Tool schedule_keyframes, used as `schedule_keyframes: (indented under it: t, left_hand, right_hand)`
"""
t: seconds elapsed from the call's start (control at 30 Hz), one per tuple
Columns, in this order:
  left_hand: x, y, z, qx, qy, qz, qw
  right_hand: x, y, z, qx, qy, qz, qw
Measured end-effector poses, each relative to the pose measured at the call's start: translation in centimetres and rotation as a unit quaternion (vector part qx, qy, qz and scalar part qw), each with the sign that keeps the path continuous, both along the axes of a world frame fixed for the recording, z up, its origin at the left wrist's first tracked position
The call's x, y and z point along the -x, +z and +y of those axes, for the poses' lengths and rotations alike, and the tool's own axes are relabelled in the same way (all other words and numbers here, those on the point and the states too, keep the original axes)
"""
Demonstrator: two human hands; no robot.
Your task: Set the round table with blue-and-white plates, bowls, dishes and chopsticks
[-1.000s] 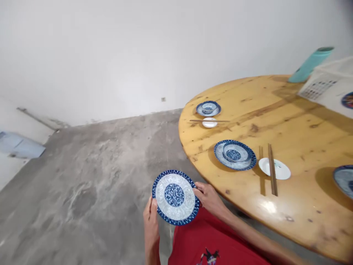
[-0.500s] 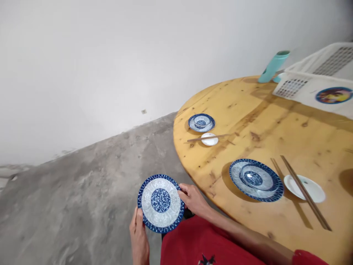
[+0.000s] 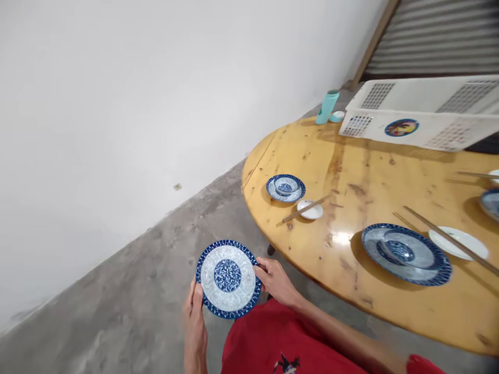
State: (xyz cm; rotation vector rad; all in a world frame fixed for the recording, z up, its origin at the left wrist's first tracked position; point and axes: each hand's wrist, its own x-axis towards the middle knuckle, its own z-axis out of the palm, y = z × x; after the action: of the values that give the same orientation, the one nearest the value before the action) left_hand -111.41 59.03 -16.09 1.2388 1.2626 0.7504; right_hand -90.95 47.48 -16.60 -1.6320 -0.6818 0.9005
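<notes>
A blue-and-white patterned plate [image 3: 228, 278] is held out over the floor, its face turned up toward me. My left hand [image 3: 196, 311] grips its left rim with the thumb on top. On the opposite rim, my right hand [image 3: 275, 280] is closed with its thumb over the edge; the fingers underneath are hidden. To the right stands a wooden table [image 3: 312, 228]. Nearest the hands on it are a small bowl on a plate [image 3: 286, 188] and a white dish [image 3: 310, 209] with chopsticks [image 3: 298, 214] laid across. Another plate with a bowl [image 3: 405, 254] lies farther right.
White basket [image 3: 370, 120] and turquoise bottle [image 3: 327, 107] stand at the table's far side, a small lid-like item [image 3: 337, 116] between them. A second white dish [image 3: 460, 242] bears chopsticks. More tableware shows at the right edge. A white wall [image 3: 117, 130] rises beyond the concrete floor [image 3: 148, 301].
My view has swung to the right, bringing more of the table, the basket and a corrugated shutter into sight. Both hands keep hold of the plate, which stays in front of me.
</notes>
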Motion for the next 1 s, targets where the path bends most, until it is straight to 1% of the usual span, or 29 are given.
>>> schedule_keyframes:
  t: [0.07, 0.17, 0.27, 0.33, 0.43, 0.53, 0.67, 0.73, 0.87, 1.0]
  left_hand:
    - [-0.6, 0.4, 3.4, 0.012, -0.027, -0.011, 0.999]
    - [-2.4, 0.5, 7.6, 0.022, -0.078, -0.018, 0.997]
    - [-5.2, 0.0, 11.1, 0.031, -0.129, -0.019, 0.991]
    - [-7.5, -0.4, 13.6, 0.029, -0.158, -0.013, 0.987]
    - [-11.4, -0.7, 17.8, 0.004, -0.206, -0.015, 0.978]
    - [-15.7, -0.5, 22.4, -0.026, -0.247, -0.027, 0.968]
    - [-21.4, -0.2, 28.3, -0.026, -0.261, -0.008, 0.965]
    - [-24.3, -0.1, 30.9, -0.020, -0.267, 0.014, 0.963]
    - [-30.2, 0.3, 34.7, -0.028, -0.288, 0.032, 0.957]
    - [-35.7, 0.7, 37.1, -0.002, -0.355, 0.005, 0.935]
  right_hand:
    - [0.4, 0.3, 2.0, 0.010, -0.031, 0.004, 0.999]
    - [0.1, 0.5, 4.4, 0.019, -0.088, 0.000, 0.996]
    - [-1.2, 0.5, 6.7, 0.032, -0.150, -0.003, 0.988]
    - [-2.6, 0.3, 8.4, 0.042, -0.178, 0.006, 0.983]
    - [-5.4, -0.1, 11.5, 0.044, -0.207, 0.021, 0.977]
    - [-8.7, -0.7, 15.2, 0.020, -0.234, 0.014, 0.972]
    - [-13.8, -1.3, 20.6, -0.023, -0.273, 0.012, 0.962]
    - [-16.4, -1.5, 22.9, -0.034, -0.285, 0.020, 0.958]
    - [-21.0, -1.8, 26.2, -0.012, -0.318, -0.003, 0.948]
    - [-24.5, -2.0, 27.9, 0.014, -0.353, -0.016, 0.935]
